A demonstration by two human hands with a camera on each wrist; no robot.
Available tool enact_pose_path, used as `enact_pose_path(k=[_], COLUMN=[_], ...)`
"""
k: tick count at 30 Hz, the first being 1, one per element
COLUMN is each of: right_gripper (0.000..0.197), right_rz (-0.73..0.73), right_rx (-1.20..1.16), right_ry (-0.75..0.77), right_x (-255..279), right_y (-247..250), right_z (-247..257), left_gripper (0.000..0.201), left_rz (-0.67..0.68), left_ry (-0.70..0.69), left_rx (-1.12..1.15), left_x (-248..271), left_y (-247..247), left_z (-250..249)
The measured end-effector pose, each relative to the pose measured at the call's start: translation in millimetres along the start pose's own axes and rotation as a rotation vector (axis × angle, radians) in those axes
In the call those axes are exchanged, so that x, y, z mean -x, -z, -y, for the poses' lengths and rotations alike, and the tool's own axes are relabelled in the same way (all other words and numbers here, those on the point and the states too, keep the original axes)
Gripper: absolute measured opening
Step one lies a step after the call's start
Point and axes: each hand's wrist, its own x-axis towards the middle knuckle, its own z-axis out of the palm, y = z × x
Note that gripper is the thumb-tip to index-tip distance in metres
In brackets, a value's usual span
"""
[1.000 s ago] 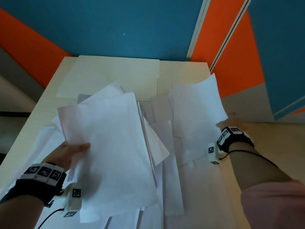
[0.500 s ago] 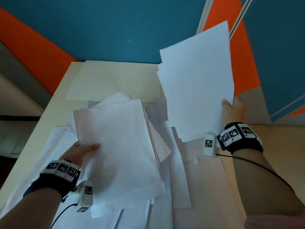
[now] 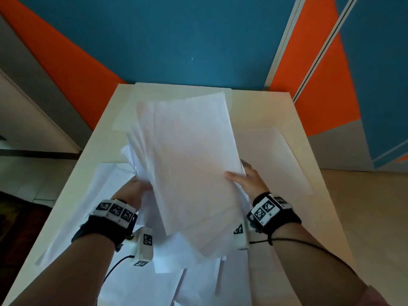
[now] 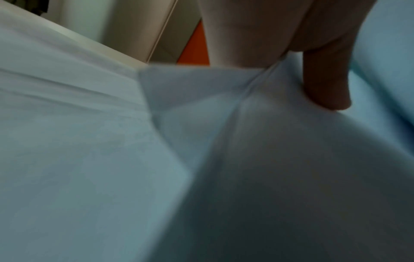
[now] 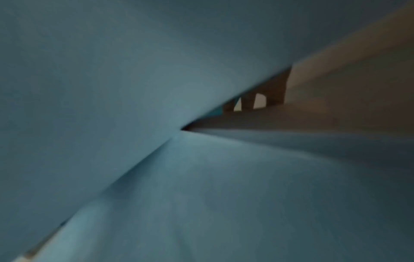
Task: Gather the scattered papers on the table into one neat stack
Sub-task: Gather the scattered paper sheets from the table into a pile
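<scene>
Both hands hold a bundle of white papers raised above the middle of the table. My left hand grips the bundle's left edge, its fingers hidden under the sheets; in the left wrist view a finger presses into the creased paper. My right hand grips the right edge with the thumb lying on the top sheet. More loose sheets lie scattered below and toward the near edge. In the right wrist view, blurred paper fills the frame.
The pale table runs away from me to a blue and orange wall. One single sheet lies flat at the right, and another flat sheet lies at the far end. Floor drops off on both sides.
My right hand has brought its lifted sheets leftward and down onto the bundle in my left hand. The two bundles are now one, held between both hands.
</scene>
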Motion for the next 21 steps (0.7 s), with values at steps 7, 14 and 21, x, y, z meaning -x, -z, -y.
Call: enact_pose_path(k=[7,14,21], right_gripper=[0.052,0.031,0.047], right_rz=[0.186,0.185,0.071], right_rx=[0.094,0.107,0.131], right_ry=[-0.103,-0.145,-0.068], right_x=[2.5,15.9,20.4], right_y=[-6.8,-13.0,-17.3], right_z=[6.0,5.1,4.3], left_gripper=[0.047,0.059,0.048], left_rz=[0.071,0.104,0.184], left_ry=[-0.036,0.01,-0.022], left_rx=[0.054,0.183,0.242], left_x=[16.5,25.6,43.9], left_y=[3.2,6.0,-10.4], left_z=[-5.2,-9.8,-31.9])
